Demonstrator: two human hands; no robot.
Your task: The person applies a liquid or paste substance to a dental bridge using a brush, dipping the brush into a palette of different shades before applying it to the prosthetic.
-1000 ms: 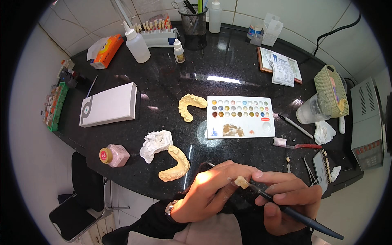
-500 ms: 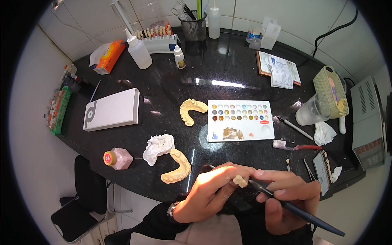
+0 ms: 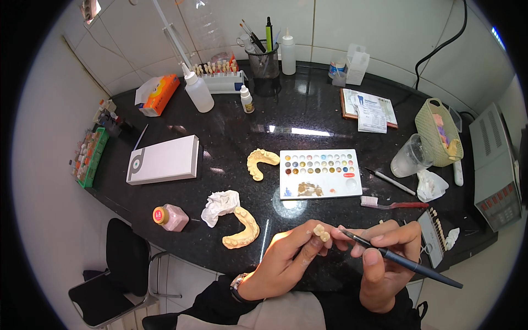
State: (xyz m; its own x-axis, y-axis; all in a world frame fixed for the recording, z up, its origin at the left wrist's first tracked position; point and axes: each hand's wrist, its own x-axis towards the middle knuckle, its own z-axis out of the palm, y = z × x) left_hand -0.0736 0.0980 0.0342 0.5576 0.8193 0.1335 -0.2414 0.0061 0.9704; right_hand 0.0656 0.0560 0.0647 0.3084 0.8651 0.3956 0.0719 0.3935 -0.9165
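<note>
Between the thumb and fingers of my left hand is a small cream dental bridge, which looks like joined molar crowns. My right hand grips a dark-handled fine brush like a pen. The brush's pointed tip is just right of the bridge, apart from it and close to my left fingertips. Beyond my hands lies a white paint palette with rows of coloured wells and brown smears. Two yellowish plaster dental models, an arch beside the palette and another nearer me, rest on the black counter.
Crumpled tissue touches the nearer model, with a pink bottle to its left. A white box lies farther left. On the right are a red toothbrush, a pen, a cup, a basket and a shade guide.
My left hand has turned the bridge so more of its chewing surface shows. The brush tip has drawn slightly away from it. The whole view has shifted, showing more of the wall.
</note>
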